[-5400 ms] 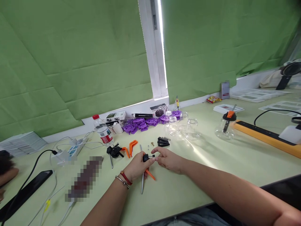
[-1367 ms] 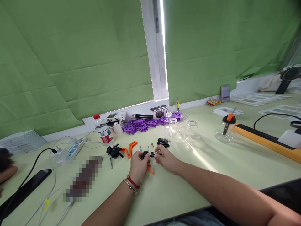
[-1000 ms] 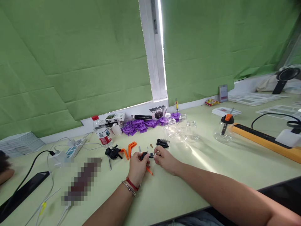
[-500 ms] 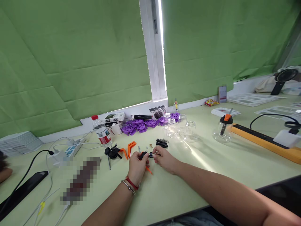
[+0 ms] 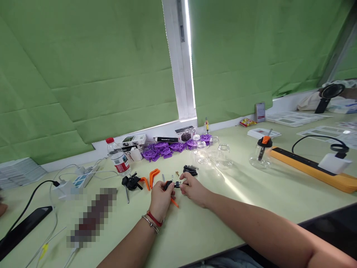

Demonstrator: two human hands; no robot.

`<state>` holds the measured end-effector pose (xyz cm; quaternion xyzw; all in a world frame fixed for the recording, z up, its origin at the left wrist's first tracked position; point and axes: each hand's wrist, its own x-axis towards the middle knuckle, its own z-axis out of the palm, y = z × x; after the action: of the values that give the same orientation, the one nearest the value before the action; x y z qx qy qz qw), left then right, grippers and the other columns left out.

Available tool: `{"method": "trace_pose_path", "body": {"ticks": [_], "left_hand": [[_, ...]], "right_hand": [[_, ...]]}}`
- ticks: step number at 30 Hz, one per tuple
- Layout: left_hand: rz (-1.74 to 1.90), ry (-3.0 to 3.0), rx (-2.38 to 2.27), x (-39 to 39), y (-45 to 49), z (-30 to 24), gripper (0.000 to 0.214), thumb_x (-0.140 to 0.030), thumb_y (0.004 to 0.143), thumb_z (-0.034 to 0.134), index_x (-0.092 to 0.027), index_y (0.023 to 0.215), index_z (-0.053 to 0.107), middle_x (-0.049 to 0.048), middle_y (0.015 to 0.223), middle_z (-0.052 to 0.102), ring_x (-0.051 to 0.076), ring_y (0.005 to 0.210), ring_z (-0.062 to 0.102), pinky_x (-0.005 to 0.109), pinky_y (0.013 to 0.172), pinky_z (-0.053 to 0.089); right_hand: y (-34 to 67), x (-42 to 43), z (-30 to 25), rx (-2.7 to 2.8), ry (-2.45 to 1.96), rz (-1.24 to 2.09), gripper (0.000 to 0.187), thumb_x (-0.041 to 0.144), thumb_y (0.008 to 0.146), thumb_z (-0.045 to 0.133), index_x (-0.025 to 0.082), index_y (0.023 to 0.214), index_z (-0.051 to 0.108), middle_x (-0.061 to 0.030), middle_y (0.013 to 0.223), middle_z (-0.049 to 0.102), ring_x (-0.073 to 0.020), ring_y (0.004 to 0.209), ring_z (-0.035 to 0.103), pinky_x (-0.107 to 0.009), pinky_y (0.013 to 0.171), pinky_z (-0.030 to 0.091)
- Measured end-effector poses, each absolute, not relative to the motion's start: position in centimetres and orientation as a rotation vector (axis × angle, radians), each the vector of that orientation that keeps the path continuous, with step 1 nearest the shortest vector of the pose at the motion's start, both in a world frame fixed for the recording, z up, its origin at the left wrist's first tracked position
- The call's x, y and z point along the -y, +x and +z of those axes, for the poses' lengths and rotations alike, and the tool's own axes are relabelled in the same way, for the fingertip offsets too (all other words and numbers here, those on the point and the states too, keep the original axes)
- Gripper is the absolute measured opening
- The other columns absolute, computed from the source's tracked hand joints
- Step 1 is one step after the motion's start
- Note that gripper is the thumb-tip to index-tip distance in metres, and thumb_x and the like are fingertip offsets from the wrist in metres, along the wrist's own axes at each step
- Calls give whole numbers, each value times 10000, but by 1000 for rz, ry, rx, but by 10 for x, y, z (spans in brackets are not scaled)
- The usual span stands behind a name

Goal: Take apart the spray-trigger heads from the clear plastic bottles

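Observation:
My left hand (image 5: 160, 196) is closed around a small black part with an orange lever (image 5: 170, 187) just above the pale green table (image 5: 251, 208). My right hand (image 5: 193, 188) pinches the right end of the same part, fingers pressed together. A metal rod (image 5: 163, 177) sticks out behind my left hand. Beside it lie two orange levers (image 5: 154, 174) and another black assembly (image 5: 130, 182). A small pile of black parts and springs (image 5: 190, 169) and tiny brass bits (image 5: 176, 173) lie just beyond my right hand.
Purple discs (image 5: 164, 147), clear glass jars (image 5: 212, 152) and boxes (image 5: 134, 140) line the back edge. A water bottle (image 5: 117, 157) stands left of them. A capped jar (image 5: 259, 154), an orange bar (image 5: 309, 167) and a white adapter (image 5: 331, 163) are at right. Cables (image 5: 41, 190) lie at left.
My hands stay joined on the black part, having shifted slightly left and away from me. The camera has tilted up a little; the parts on the table have not moved.

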<state>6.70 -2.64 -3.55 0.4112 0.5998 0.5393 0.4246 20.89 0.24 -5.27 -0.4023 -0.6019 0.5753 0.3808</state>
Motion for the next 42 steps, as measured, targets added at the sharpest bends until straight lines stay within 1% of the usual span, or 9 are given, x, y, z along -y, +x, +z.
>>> {"method": "trace_pose_path", "body": {"ticks": [5,9,14,19,24,29,33,38,42], "left_hand": [[1339,1034,-1506,26,67,-35,260,-311,675,707,-177,730,491,1,585,574,169,556,610,285,486,508],[1342,1027,-1505,26,68,-34,241,-286,688,697,-179,726,484,4,587,579,171,552,612,289,486,511],[1345,1009,-1505,27,69,-34,251,-282,688,700,-184,720,471,-4,578,572,164,537,607,286,482,508],[1349,1013,-1497,27,69,-34,261,-299,678,710,-180,723,481,-4,600,567,159,543,604,281,481,503],[1359,1025,-1521,27,69,-35,295,-328,643,736,-177,714,492,-1,630,574,155,547,605,276,495,493],[1361,1036,-1520,26,68,-37,266,-312,667,712,-178,712,487,-8,601,564,150,544,598,269,505,487],[1363,1015,-1529,26,69,-36,272,-297,657,723,-179,706,482,-14,584,556,150,530,591,269,496,483],[1369,989,-1500,27,70,-35,281,-302,651,731,-176,717,488,-9,610,567,151,539,600,279,507,499],[1371,985,-1500,27,70,-34,281,-307,651,732,-177,713,491,-10,614,566,145,531,598,278,505,503]], "right_hand": [[209,-3,-54,1562,-1007,1481,99,230,798,481,220,887,439,51,604,484,-94,539,376,-226,514,299],[209,-4,-55,1540,-1015,1471,209,243,793,493,241,984,406,60,613,500,-98,530,381,-226,504,297],[209,-4,-58,1564,-1009,1464,156,265,790,498,227,930,442,51,620,498,-97,546,397,-227,518,302],[209,-3,-54,1550,-1029,1454,229,259,774,518,237,979,420,54,621,509,-104,544,404,-229,515,304],[209,-2,-51,1574,-999,1488,70,244,779,498,210,823,456,52,581,469,-89,513,362,-225,507,279],[210,-2,-53,1543,-1029,1474,208,262,780,516,234,969,435,59,619,506,-87,506,364,-222,508,284],[211,-4,-55,1572,-1005,1495,114,273,785,501,210,870,459,53,597,487,-80,495,350,-223,503,278],[211,-5,-59,1514,-985,1499,253,293,776,529,238,999,423,57,634,511,-90,520,387,-221,505,290],[210,-6,-61,1550,-966,1513,148,285,780,513,219,892,443,52,619,499,-79,505,355,-221,501,283]]}}
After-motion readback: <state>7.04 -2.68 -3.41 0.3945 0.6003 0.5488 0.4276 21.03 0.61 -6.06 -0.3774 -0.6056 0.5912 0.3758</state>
